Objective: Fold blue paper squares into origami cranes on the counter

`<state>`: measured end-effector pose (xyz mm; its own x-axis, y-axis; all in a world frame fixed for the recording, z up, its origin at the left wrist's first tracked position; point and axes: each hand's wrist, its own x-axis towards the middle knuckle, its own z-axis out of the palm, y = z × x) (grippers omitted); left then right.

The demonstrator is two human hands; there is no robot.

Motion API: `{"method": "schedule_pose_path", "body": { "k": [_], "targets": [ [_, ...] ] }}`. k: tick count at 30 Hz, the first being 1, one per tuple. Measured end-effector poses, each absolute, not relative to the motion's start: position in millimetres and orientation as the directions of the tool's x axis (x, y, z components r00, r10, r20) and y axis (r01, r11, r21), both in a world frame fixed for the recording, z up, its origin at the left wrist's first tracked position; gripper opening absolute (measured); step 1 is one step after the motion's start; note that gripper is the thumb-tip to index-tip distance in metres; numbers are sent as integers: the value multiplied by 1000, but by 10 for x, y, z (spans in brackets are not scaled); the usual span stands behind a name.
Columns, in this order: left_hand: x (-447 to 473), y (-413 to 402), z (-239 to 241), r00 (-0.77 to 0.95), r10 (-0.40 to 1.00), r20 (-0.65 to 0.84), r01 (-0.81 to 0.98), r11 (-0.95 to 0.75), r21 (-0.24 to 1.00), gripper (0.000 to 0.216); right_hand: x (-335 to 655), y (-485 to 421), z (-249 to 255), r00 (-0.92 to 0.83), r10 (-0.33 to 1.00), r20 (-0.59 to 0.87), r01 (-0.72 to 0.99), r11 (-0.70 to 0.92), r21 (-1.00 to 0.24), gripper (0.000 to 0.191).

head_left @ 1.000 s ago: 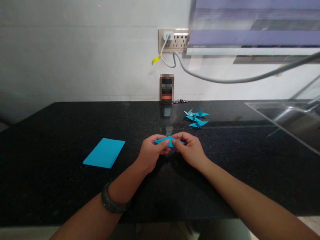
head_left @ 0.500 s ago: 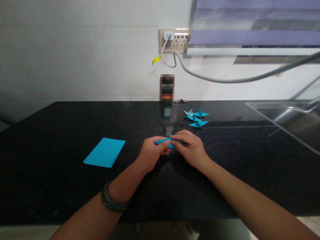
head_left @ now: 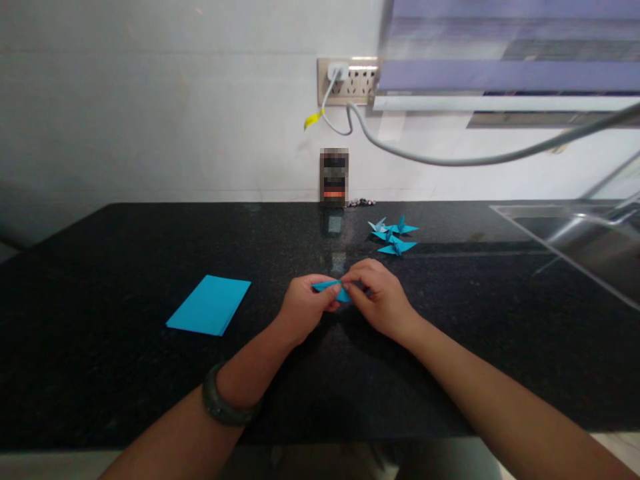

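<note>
A small folded piece of blue paper (head_left: 323, 287) is held between both hands just above the dark countertop (head_left: 125, 393). My left hand (head_left: 305, 303) pinches it from the left, thumb on top and fingers behind and underneath. My right hand (head_left: 380, 293) grips its right part between thumb and index finger, so part of the fold is hidden. Left of my hands lies a stack of blue paper sheets (head_left: 210, 305). Beyond my right hand several folded paper cranes (head_left: 397, 247) sit in a cluster, mostly blue, one paler.
A blurred upright box or phone (head_left: 335, 177) leans on the wall, with a beaded string (head_left: 363, 202) beside it. A metal sink (head_left: 590, 233) is set into the counter at the right. A grey cable (head_left: 450, 162) runs from the wall socket (head_left: 347, 81) across the right side.
The thumb and fingers of my right hand have shifted slightly on the folded paper, and its lower right part shows a little lower. Both arms stay nearly in place.
</note>
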<state>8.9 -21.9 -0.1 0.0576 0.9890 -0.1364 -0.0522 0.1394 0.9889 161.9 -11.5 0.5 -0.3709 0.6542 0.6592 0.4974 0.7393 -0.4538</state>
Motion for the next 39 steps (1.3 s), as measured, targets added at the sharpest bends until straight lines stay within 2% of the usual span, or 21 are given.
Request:
{"method": "schedule_pose_path", "body": {
  "k": [3,5,9,12,14,18,21,24,27,31,34,39],
  "targets": [
    [101,-224,11,52,987,-150,-33,152,988,17,1628,-113,33,-427,645,634,519,749,-413,11],
    [104,-225,12,56,986,-156,-8,157,988,16,1628,-105,36,-410,689,598,510,716,-476,9],
    [103,-220,-2,67,986,-154,47,151,987,15,1629,-77,-1,-318,836,447,483,549,-682,6],
    [103,-218,-4,67,986,-151,68,147,987,15,1635,-69,-20,-312,861,401,495,507,-705,5],
    [105,-222,5,63,984,-165,52,162,985,15,1638,-74,-12,-350,817,459,503,577,-643,6],
    [107,-234,16,60,979,-194,-42,197,980,16,1641,-82,16,-464,651,601,510,751,-419,8],
    [99,-232,-4,71,975,-213,-97,219,971,18,1651,-79,23,-529,578,621,520,799,-301,10],
    [89,-221,-29,91,969,-231,-136,242,961,19,1664,-78,27,-587,545,599,520,820,-237,10],
    [83,-214,-32,113,969,-218,-131,232,964,18,1670,-81,29,-577,591,564,524,797,-300,8],
    [76,-209,-21,125,976,-178,95,167,981,14,1677,-79,13,-496,734,464,562,679,-473,5],
    [65,-202,-34,154,976,-155,244,115,963,11,1686,-79,2,-503,776,381,586,630,-510,5],
    [56,-199,-53,198,970,-138,325,68,943,10,1687,-88,8,-520,786,334,588,613,-528,8]
  ]
}}
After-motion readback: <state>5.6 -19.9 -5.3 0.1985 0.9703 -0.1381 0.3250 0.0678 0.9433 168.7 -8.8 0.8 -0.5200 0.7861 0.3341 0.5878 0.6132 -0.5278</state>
